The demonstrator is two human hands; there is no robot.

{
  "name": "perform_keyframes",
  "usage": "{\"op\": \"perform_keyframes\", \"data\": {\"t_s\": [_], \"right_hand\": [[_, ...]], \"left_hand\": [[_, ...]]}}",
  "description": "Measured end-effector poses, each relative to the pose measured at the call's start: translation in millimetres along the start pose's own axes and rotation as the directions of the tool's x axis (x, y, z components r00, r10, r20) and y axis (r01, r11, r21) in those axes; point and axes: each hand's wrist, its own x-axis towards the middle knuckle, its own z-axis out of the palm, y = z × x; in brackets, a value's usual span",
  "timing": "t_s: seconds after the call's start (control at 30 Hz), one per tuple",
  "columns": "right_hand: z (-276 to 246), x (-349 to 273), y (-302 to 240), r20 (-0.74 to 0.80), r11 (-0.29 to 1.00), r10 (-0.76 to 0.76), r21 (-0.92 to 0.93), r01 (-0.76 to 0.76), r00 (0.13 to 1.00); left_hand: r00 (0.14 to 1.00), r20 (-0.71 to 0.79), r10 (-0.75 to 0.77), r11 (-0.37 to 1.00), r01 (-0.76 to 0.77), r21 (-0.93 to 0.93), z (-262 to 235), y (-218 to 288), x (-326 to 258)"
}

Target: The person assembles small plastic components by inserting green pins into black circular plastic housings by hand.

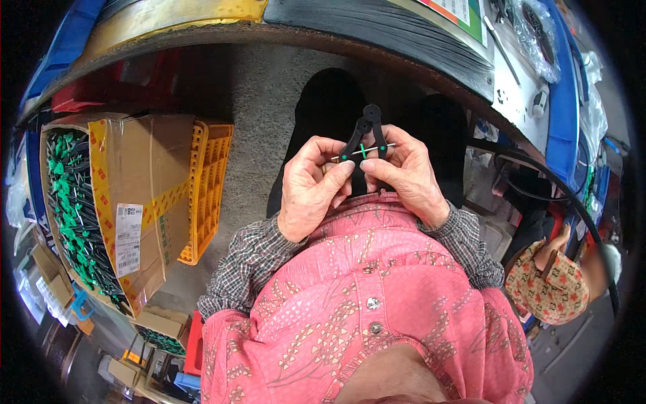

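Both hands are raised in front of my chest, close together. My left hand [311, 183] and my right hand [406, 172] pinch a small assembly between their fingertips: two black plastic arms [364, 131] joined at a round end, crossed by a thin metal pin [378, 147] and a small green plastic piece [362, 151]. The left fingers hold the lower end of one black arm and the pin's left end. The right fingers hold the other arm and the pin's right end. My checked sleeves and pink patterned shirt fill the lower frame.
An open cardboard box [138, 195] at the left holds several black and green parts [75, 215]. A yellow plastic crate [208, 182] stands beside it. A workbench edge [404, 47] curves overhead with tools. A patterned fabric bag [548, 283] sits at the right.
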Motion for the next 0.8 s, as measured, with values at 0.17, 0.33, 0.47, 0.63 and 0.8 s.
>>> {"op": "perform_keyframes", "data": {"t_s": [0.17, 0.33, 0.47, 0.63, 0.8], "right_hand": [[-0.1, 3.1, 1.9, -0.001, 0.999, -0.045, 0.018, 0.045, 0.999], [-3.0, 2.1, 0.2, 0.013, 0.999, -0.037, 0.024, 0.037, 0.999], [-4.2, 0.9, 1.0, 0.017, 0.999, -0.053, -0.008, 0.053, 0.998], [-8.8, -0.2, 4.4, 0.013, 0.994, -0.068, -0.089, 0.069, 0.998], [-10.9, 0.3, 7.0, -0.003, 0.997, -0.042, -0.067, 0.042, 0.999]], "left_hand": [[1.0, -0.003, 0.026, 0.998, -0.026, 0.051, 3.5, -2.4, 0.8], [0.999, -0.048, 0.008, 1.0, -0.007, 0.015, 7.9, -3.3, 2.4], [0.998, -0.055, 0.005, 1.0, -0.006, -0.022, 9.1, -5.0, 3.8], [0.998, -0.041, -0.039, 0.997, 0.036, -0.075, 11.4, -5.4, 3.8], [0.998, -0.043, -0.042, 0.998, 0.04, -0.055, 13.5, -3.5, 4.3]]}}
